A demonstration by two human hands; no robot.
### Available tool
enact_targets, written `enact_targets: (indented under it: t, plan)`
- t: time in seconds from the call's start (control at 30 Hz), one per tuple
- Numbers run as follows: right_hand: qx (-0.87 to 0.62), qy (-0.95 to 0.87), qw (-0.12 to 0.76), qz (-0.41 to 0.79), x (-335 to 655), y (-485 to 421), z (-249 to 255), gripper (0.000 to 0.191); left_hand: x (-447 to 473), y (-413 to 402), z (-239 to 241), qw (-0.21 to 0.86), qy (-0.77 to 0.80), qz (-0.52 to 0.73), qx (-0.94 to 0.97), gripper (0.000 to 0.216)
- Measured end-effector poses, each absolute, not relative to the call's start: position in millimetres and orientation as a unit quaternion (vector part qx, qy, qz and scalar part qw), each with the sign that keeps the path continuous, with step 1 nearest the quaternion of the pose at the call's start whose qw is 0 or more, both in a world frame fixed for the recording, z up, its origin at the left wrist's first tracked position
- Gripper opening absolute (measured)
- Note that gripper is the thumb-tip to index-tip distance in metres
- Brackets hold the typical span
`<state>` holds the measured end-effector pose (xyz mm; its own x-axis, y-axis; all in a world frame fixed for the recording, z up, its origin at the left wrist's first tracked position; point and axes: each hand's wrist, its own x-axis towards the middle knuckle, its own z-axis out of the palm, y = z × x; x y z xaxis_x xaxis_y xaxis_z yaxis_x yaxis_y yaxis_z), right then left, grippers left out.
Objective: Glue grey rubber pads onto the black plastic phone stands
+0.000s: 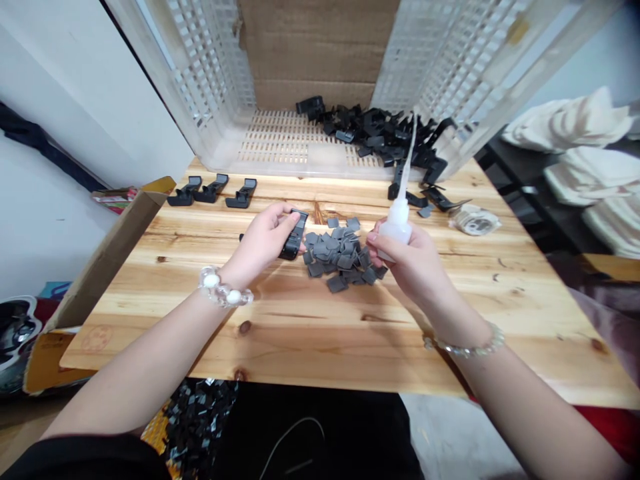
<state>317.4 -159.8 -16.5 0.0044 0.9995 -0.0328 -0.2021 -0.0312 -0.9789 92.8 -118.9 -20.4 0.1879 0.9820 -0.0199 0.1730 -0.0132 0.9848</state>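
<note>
My left hand [267, 237] is closed around a black plastic bracket [294, 237], held a little above the wooden table. In my right hand [413, 257] is a white squeeze bottle [397, 227] with its long thin nozzle pointing up. Between the two hands lies a loose pile of small grey pads [337, 252]. Three black brackets [241, 193] stand in a row to the left, beyond my left hand. Past the bottle, a few more black brackets [406, 193] lie near the crate.
A white plastic crate [280, 162] on its side at the table's [320, 333] back holds a heap of black brackets [380, 130]. A roll of tape [474, 219] lies at the right. Cardboard boxes [107, 253] stand left; white cloth bundles [575, 140] sit right.
</note>
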Motion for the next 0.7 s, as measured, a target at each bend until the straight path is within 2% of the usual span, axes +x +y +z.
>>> enact_targets:
  t: [0.17,0.27,0.37,0.47,0.57,0.7]
  plan:
    - [-0.457,-0.440,0.540,0.553,317,-160,-15,0.022,79,-107,-28,0.165,0.553,0.294,0.762,0.038]
    - [-0.458,-0.437,0.540,0.554,317,-161,-14,0.022,76,-109,-21,0.065,0.546,0.247,0.798,0.045]
    - [-0.458,-0.438,0.539,0.555,317,-160,-14,0.022,75,-114,-15,0.022,0.522,0.222,0.823,0.042]
    - [-0.463,-0.440,0.535,0.553,317,-160,-13,0.023,78,-119,-16,0.036,0.510,0.147,0.847,0.042]
    - [-0.463,-0.438,0.538,0.552,317,-159,-14,0.022,80,-125,-22,0.006,0.545,0.086,0.834,0.042]
    - [-0.460,-0.436,0.541,0.552,317,-159,-16,0.022,81,-128,-27,-0.034,0.604,0.076,0.793,0.043]
